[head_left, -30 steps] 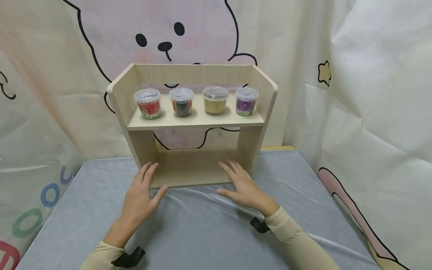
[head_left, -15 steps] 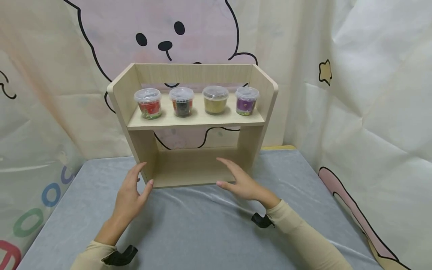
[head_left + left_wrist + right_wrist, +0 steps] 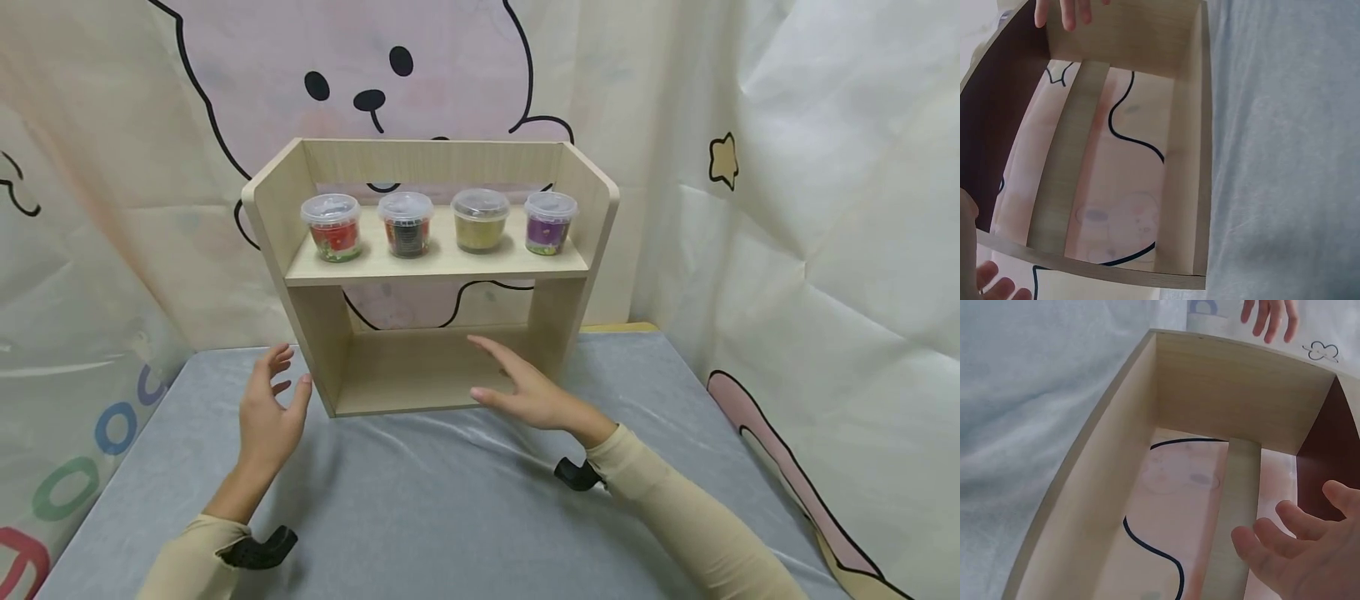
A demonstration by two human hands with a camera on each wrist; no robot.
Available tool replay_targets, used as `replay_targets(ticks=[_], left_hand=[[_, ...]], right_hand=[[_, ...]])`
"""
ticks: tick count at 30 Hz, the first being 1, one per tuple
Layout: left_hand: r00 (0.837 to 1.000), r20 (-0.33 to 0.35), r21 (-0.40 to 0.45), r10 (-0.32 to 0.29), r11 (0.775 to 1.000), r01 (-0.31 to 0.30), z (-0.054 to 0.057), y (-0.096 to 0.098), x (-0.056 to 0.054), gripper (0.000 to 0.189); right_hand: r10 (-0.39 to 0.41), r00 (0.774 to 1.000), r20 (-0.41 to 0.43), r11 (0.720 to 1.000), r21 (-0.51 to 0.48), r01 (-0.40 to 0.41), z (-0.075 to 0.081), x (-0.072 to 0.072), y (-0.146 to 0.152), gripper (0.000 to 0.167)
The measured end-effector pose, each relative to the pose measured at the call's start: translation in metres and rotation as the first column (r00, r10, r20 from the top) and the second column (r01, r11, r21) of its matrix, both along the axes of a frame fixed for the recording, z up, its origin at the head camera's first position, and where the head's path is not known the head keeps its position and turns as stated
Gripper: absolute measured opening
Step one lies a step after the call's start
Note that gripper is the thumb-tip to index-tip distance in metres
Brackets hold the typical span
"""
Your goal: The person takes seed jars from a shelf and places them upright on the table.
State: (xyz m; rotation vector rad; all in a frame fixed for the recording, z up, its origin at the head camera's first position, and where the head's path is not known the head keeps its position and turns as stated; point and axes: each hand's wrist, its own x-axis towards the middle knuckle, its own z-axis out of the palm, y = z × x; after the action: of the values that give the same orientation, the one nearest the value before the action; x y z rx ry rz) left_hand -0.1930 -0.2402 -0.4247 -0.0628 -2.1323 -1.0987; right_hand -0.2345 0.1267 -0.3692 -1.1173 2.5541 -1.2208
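I'm hovering both hands, empty, by the wooden shelf (image 3: 435, 268) at my 12.
My L hand (image 3: 268, 421) is hanging relaxed just beside its 8 o'clock; R hand (image 3: 528, 396) is hovering at 5, fingers loose, fronting lower bay (image 3: 412, 367). Lidded cups (image 3: 406, 225) are standing up top. Prob. positioning; next move's likely needing a grip.

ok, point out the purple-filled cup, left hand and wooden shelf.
Purple-filled cup (image 3: 547, 229): head view, side below the lid.
Left hand (image 3: 267, 421): head view, near the thumb's base.
Wooden shelf (image 3: 442, 264): head view, upper board, near its front edge.
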Motion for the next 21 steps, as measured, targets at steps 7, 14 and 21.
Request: replay_targets(ticks=[7, 14, 21], left_hand=[[0.988, 0.155, 0.084, -0.014, 0.996, 0.001, 0.008, -0.007, -0.011, 0.05], [0.972, 0.219, 0.102, -0.081, 0.993, 0.06, 0.013, -0.007, -0.02, 0.058], [0.966, 0.228, 0.071, -0.118, 0.992, 0.105, 0.014, -0.007, -0.029, 0.061]], right_hand=[[0.027, 1.0, 0.014, 1.0, -0.009, -0.027, 0.009, -0.005, -0.01, 0.073], [0.028, 0.998, 0.056, 1.0, -0.014, -0.027, 0.021, -0.01, -0.017, 0.073], [0.034, 0.997, 0.07, 0.999, -0.024, -0.032, 0.035, -0.013, -0.028, 0.07]])
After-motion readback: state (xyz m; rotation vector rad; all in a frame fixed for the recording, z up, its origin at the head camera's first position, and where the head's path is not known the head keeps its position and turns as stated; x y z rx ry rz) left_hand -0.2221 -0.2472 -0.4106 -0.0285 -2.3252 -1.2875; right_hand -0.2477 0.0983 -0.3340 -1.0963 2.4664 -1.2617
